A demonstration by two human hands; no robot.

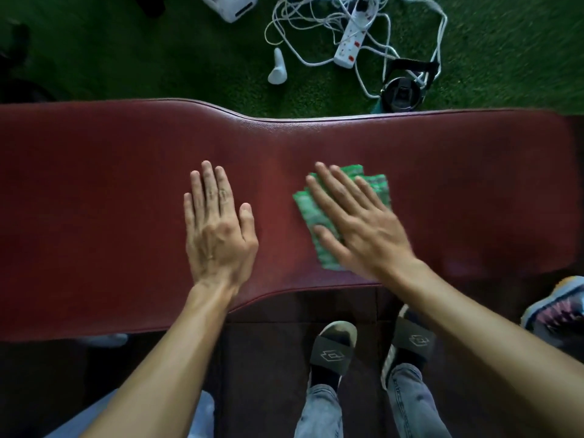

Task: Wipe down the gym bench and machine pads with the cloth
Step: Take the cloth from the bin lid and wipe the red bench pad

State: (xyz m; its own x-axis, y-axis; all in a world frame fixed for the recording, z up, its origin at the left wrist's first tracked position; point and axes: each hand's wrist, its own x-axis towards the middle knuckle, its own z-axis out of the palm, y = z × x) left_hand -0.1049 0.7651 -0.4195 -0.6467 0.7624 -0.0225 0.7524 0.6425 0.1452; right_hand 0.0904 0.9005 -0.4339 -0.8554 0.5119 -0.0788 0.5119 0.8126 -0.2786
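A long dark red padded gym bench (94, 191) runs across the view from left to right. On its middle lies a folded green patterned cloth (308, 207). My right hand (357, 222) lies flat on the cloth with straight, spread fingers, covering most of it. To the left of the cloth, my left hand (218, 229) rests palm down on the bare pad, fingers straight and close together.
Beyond the bench on green turf lie a white power strip (349, 42) in tangled white cables (316, 23), a small white object (277, 69), a white device (230, 4) and a black round item (401, 94). Feet in black slides (331, 349) stand at the near edge; a sneaker (556, 311) lies right.
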